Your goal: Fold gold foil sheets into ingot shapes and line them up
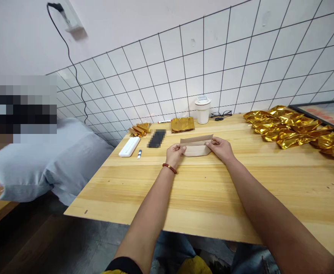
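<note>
A creased sheet of brown paper (pixel 197 149) is held up between my two hands, just above the wooden table (pixel 144 198). My left hand (pixel 174 154), with a dark red bead bracelet at the wrist, pinches its left end. At the opposite end my right hand (pixel 220 147) grips the paper between thumb and fingers. Fold lines run along its length, and its upper flap stands tilted away from me. Behind the sheet lies a flat stack of gold foil paper (pixel 182 125).
Several folded gold foil pieces (pixel 286 127) lie in rows at the right, beside a dark-edged frame (pixel 323 114). A white lidded cup (pixel 203 110), glasses (pixel 221 115), a white box (pixel 129 147), a small tube (pixel 139 154) and gold strips (pixel 139 129) are around. Another person (pixel 47 163) sits left.
</note>
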A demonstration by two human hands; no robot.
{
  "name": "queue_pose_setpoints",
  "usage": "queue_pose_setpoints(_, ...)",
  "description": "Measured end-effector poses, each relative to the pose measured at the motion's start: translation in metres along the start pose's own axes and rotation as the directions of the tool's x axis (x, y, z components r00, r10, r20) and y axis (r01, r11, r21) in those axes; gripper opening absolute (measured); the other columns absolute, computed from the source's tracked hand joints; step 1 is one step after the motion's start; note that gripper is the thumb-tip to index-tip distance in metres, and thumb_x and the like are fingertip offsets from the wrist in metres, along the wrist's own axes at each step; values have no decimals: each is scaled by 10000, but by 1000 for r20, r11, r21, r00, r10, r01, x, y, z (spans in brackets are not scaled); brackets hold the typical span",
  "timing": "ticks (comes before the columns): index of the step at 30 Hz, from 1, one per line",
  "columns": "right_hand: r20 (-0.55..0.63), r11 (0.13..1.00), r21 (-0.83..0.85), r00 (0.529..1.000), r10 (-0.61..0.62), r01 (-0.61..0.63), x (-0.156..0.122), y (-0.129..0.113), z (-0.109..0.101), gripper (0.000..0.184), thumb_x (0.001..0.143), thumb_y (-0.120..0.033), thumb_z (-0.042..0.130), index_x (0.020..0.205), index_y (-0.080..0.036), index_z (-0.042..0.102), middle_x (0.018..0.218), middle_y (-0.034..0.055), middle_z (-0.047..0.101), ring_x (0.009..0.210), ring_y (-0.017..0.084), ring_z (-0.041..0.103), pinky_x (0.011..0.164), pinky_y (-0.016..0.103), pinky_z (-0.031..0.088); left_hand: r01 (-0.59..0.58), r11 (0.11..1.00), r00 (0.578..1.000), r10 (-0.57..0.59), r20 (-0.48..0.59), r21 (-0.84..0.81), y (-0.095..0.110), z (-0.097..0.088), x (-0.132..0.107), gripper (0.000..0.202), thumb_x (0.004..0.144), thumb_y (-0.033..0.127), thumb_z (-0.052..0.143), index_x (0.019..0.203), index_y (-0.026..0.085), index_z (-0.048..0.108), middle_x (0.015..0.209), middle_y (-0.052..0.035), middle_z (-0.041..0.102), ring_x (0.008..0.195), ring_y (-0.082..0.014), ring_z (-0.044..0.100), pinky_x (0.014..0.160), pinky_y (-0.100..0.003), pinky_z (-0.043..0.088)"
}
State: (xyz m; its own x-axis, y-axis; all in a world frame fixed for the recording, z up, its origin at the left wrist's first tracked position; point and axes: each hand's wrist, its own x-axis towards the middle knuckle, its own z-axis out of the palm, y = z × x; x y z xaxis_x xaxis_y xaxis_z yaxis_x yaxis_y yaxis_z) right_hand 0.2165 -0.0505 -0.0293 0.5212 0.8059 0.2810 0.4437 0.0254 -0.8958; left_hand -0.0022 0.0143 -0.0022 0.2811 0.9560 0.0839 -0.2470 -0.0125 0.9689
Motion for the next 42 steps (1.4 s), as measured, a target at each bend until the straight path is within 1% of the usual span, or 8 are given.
queue_pose_setpoints(4, 27, 984, 175, 999, 18, -22, 0, 0, 0, 402, 645, -492, 790, 892, -179, 743, 649, -7, 677, 614, 168, 604, 637, 298, 502, 8, 999, 999, -9, -45, -37, -2, -1, 2, 364, 481, 309, 922, 729, 142, 714, 675, -20, 700, 590, -109, 581, 572, -235, 446)
queue_pose_setpoints(7, 43, 963, 267, 999, 23, -33, -1, -4, -1, 432, 578, -544, 817, 784, -181, 703, 609, -18, 628, 567, 141, 549, 579, 278, 454, 1, 999, 999, -3, -37, -46, -2, -1, 3, 379, 481, 330, 929, 734, 145, 716, 680, -18, 703, 592, -107, 583, 560, -226, 442)
queue_pose_setpoints(12, 102, 937, 345, 995, 16, -51, -4, -11, -6, 543, 553, -578, 832, 897, -178, 704, 583, -38, 584, 539, 128, 513, 556, 275, 435, 15, 1000, 1000, -15, -27, -24, -1, 0, 2, 381, 518, 387, 917, 720, 144, 705, 646, -3, 675, 541, -94, 542, 498, -214, 407)
queue_pose_setpoints(16, 145, 907, 416, 989, 2, -62, -5, -13, -8, 595, 521, -521, 870, 990, -185, 728, 567, -63, 555, 542, 119, 515, 580, 280, 457, 46, 998, 997, -48, -63, -33, 0, 0, 3, 376, 518, 382, 910, 712, 144, 694, 620, 11, 653, 511, -88, 524, 492, -220, 417)
queue_pose_setpoints(23, 242, 851, 515, 970, -28, -104, -7, -17, -12, 282, 531, -373, 832, 775, -235, 805, 909, 58, 782, 914, 247, 689, 831, 372, 534, 53, 997, 994, -59, -93, -60, 0, -2, 4, 305, 560, 340, 882, 706, 148, 694, 626, 24, 634, 516, -78, 510, 491, -211, 385)
queue_pose_setpoints(29, 289, 865, 489, 956, -39, -112, -8, -19, -18, 174, 560, -310, 762, 711, -239, 811, 900, 58, 792, 951, 268, 689, 873, 381, 522, 44, 997, 995, -50, -89, -69, 1, -1, 3, 310, 548, 326, 890, 694, 145, 684, 622, 29, 623, 506, -72, 497, 471, -204, 385)
queue_pose_setpoints(37, 320, 886, 443, 947, -14, -137, -8, -19, -12, 175, 550, -322, 743, 692, -239, 805, 849, 56, 789, 914, 267, 691, 879, 393, 521, 72, 991, 986, -87, -139, -112, 4, 3, 1, 511, 709, 649, 750, 691, 150, 639, 577, 3, 587, 512, -109, 536, 484, -230, 417)
queue_pose_setpoints(42, 335, 889, 436, 942, -16, -140, -8, -18, -13, 222, 583, -343, 735, 750, -216, 809, 893, 63, 785, 950, 276, 682, 884, 391, 519, 33, 999, 997, -30, -68, 33, 4, 3, -3, 341, 558, 371, 905, 693, 138, 696, 635, 5, 644, 576, -100, 538, 544, -215, 406)
